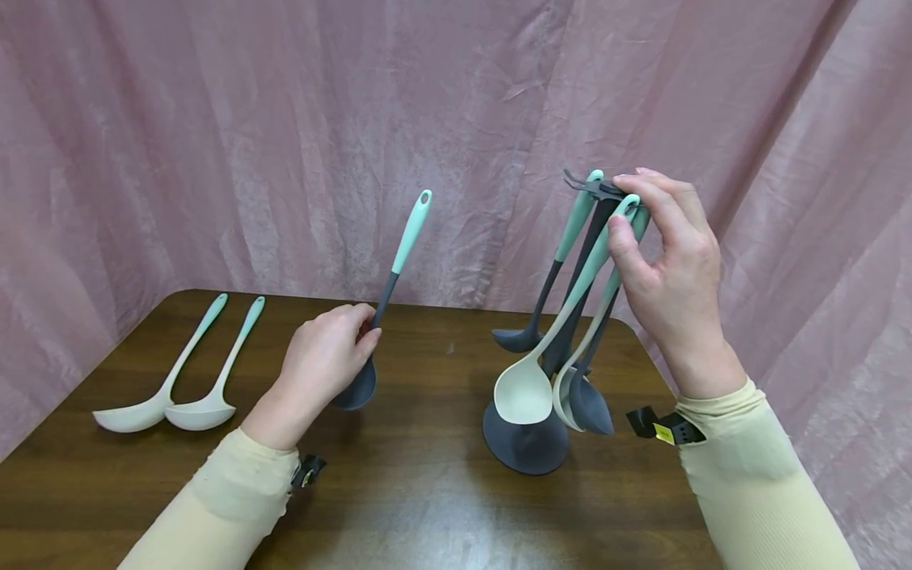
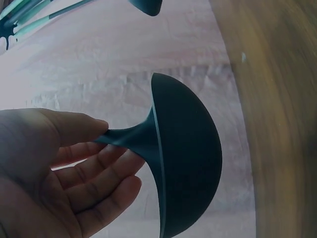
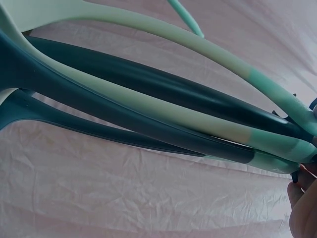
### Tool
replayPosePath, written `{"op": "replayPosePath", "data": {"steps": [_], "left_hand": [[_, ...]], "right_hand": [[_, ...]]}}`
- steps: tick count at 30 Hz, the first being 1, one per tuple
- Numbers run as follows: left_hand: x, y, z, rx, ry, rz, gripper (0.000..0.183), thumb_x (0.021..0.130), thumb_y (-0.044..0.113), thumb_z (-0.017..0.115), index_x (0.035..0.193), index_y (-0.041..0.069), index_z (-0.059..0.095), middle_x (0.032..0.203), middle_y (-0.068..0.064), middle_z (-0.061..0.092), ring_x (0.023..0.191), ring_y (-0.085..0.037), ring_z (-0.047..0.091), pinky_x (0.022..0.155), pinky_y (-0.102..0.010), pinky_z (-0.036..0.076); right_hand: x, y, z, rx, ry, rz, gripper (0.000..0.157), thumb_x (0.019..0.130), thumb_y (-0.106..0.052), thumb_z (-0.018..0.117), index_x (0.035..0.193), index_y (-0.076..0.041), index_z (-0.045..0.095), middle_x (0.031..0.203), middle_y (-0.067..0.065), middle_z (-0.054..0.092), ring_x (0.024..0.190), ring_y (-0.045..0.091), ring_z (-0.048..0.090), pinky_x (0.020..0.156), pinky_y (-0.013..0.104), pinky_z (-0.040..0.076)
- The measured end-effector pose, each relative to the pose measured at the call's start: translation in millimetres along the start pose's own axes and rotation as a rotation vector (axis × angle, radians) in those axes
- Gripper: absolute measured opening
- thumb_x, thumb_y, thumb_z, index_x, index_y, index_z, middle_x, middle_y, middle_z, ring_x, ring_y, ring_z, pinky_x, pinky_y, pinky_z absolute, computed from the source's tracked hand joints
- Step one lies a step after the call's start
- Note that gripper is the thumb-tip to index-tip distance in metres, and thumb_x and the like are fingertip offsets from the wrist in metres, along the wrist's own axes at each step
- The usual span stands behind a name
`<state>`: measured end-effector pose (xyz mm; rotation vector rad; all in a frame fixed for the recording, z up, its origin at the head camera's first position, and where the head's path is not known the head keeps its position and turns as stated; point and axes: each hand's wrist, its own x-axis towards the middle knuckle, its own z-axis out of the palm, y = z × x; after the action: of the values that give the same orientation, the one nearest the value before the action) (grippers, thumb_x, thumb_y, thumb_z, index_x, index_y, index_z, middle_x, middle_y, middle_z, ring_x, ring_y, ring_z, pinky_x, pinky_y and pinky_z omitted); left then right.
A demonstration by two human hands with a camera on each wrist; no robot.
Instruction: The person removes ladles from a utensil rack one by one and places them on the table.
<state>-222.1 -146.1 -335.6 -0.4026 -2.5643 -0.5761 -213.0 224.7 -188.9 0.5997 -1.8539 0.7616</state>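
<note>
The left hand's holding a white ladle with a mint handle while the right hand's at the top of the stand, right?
Not quite: the ladle in the left hand is dark grey below its mint handle, not white, as the head view shows. The rest is right.

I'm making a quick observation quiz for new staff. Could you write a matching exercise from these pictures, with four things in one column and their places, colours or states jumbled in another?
Column one
1. Left hand
2. Right hand
3. Curtain
4. Stand base

Column two
A. Dark and round
B. Holding a dark, mint-handled ladle
C. Pink
D. At the top of the utensil stand

Pairs: 1-B; 2-D; 3-C; 4-A
</note>
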Motion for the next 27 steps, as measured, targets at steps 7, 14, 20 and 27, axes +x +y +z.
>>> {"op": "replayPosePath", "data": {"steps": [7, 14, 20, 27], "left_hand": [[-0.6, -8.2, -1.0, 0.021, -0.01, -0.017, 0.009, 0.102, 0.011, 0.078, 0.108, 0.004, 0.077, 0.094, -0.01, 0.074, 0.077, -0.028, 0.068, 0.064, -0.049, 0.055], [-0.1, -20.9, 2.3, 0.039, -0.035, -0.061, 0.012, 0.102, 0.011, 0.077, 0.111, 0.002, 0.076, 0.098, -0.012, 0.076, 0.082, -0.032, 0.072, 0.067, -0.052, 0.057], [-0.5, -31.3, 2.3, 0.053, -0.054, -0.091, 0.014, 0.102, 0.011, 0.077, 0.112, 0.001, 0.076, 0.096, -0.013, 0.077, 0.079, -0.033, 0.071, 0.066, -0.053, 0.057], [-0.2, -41.0, 1.8, 0.07, -0.098, -0.123, 0.013, 0.102, 0.011, 0.076, 0.109, 0.0, 0.075, 0.093, -0.013, 0.075, 0.076, -0.033, 0.069, 0.065, -0.054, 0.056]], "right_hand": [[0.7, -0.3, 0.5, 0.01, 0.01, 0.005, 0.037, 0.101, -0.022, 0.067, 0.134, -0.009, 0.079, 0.14, 0.012, 0.07, 0.14, 0.021, 0.06, 0.115, 0.033, 0.044], [-0.4, -0.7, 0.7, 0.01, 0.005, 0.012, 0.038, 0.101, -0.023, 0.067, 0.134, -0.009, 0.078, 0.141, 0.013, 0.07, 0.14, 0.021, 0.061, 0.114, 0.033, 0.044], [-1.0, -1.0, 0.9, 0.012, 0.006, 0.012, 0.038, 0.101, -0.023, 0.066, 0.134, -0.009, 0.078, 0.141, 0.013, 0.07, 0.14, 0.021, 0.06, 0.115, 0.033, 0.044], [-0.5, -2.1, 1.3, 0.016, 0.01, 0.014, 0.038, 0.101, -0.022, 0.066, 0.134, -0.009, 0.078, 0.141, 0.012, 0.07, 0.14, 0.021, 0.061, 0.115, 0.032, 0.044]]}}
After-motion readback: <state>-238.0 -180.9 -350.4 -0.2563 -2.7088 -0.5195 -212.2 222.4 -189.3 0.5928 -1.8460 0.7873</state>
